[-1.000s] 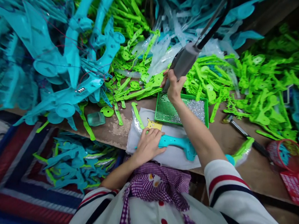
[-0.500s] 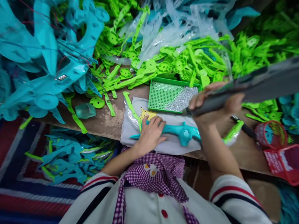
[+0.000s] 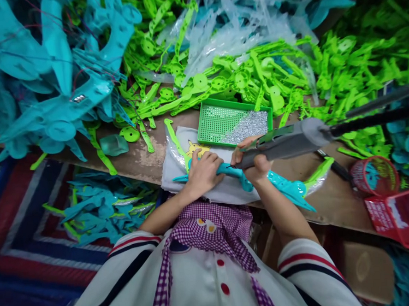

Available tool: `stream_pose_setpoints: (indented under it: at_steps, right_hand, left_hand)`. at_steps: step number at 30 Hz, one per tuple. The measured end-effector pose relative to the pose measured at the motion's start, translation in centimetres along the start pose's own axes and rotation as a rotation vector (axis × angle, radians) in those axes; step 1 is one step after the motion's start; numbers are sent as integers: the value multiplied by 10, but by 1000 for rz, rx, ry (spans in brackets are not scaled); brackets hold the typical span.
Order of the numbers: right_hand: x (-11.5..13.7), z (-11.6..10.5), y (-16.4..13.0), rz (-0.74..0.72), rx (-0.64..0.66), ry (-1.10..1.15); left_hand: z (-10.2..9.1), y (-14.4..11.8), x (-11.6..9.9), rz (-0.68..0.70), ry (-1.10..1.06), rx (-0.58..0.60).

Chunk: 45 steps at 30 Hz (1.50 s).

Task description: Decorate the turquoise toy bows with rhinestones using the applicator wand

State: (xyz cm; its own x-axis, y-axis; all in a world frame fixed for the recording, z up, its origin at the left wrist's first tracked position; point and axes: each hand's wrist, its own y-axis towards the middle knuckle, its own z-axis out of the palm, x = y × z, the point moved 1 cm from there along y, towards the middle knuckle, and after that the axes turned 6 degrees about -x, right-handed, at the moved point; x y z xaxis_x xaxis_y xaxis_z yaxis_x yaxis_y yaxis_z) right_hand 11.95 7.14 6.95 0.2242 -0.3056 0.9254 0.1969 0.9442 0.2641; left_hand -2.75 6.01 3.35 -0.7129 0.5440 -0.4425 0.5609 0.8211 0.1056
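Two hands meet over a long turquoise plastic part [image 3: 283, 187] lying on a white cloth [image 3: 228, 195] just in front of the green perforated tray [image 3: 219, 122]. The left hand [image 3: 202, 174] presses it flat, fingers together on top. The right hand [image 3: 255, 161] is clamped around a grey powered screwdriver [image 3: 287, 143], tip at the part.

the person wears a white top with red buttons down the front and short sleeves banded in red and dark navy at the cuffs. a purple-and-white checked cloth with a small cartoon patch hangs at the chest. forearms and both hands are bare.
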Motion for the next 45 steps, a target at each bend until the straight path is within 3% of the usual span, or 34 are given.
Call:
stream_pose_setpoints:
  at_steps: [3,10,15,18,22,26,32,37,45]
  right_hand:
    - [-4,0,1,34,73,2]
    - [-10,-3,-1,81,84,-9]
    - [2,-1,7,135,126,-7]
    - [12,5,43,79,31,27]
    - [-5,14,115,-142,-267,-96]
    - [-41,17,156,-115,-274,-223]
    - [-68,14,157,-183,-288,-222]
    - [-76,12,162,-237,-214,-263]
    - [-75,14,160,-126,-272,-298]
  left_hand:
    - [-1,0,-1,-7,-10,-5]
    - [1,1,-1,-31,-15,13]
    - [1,1,0,-36,-62,-8]
    - [0,0,-1,-42,-71,-30]
    - [0,-4,-3,-43,-62,-79]
    - [1,-5,-5,-102,-47,-145]
    - [3,0,-2,-124,-26,-152]
    - [2,-1,-1,-112,-34,-143]
    - [2,0,-2,-108,-17,-148]
